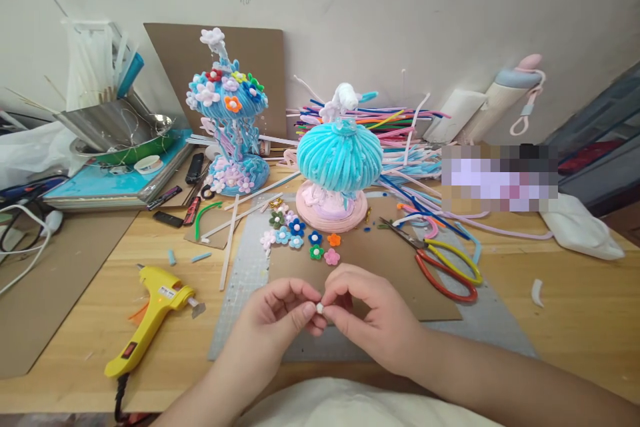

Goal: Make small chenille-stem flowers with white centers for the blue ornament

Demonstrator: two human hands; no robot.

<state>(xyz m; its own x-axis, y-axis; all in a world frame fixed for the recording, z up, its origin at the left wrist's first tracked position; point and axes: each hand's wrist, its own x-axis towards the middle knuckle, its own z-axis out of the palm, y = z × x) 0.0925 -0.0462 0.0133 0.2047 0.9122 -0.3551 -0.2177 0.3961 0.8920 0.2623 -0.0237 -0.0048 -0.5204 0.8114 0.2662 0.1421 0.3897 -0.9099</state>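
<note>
My left hand [287, 310] and my right hand [367, 313] meet at the front edge of the cutting mat, thumbs and fingertips pinching a tiny white piece [319, 307] between them. It looks like a small ball or coil, too small to name surely. Just beyond lie several small pipe-cleaner flowers [315, 238] in blue, green, orange and pink on a cardboard sheet [400, 280]. Behind them stands a lamp-like craft with a turquoise pipe-cleaner dome [340, 155] on a pink round base [310, 210]. To its left is a similar blue one covered in flowers [227, 100].
A yellow hot glue gun [155, 320] lies at the left. Scissors with red and yellow handles [445, 267] rest at the right of the grey cutting mat [235, 300]. Bundles of pipe cleaners [415, 173], a metal bowl [110, 123] and a tilted bottle [500, 103] stand at the back.
</note>
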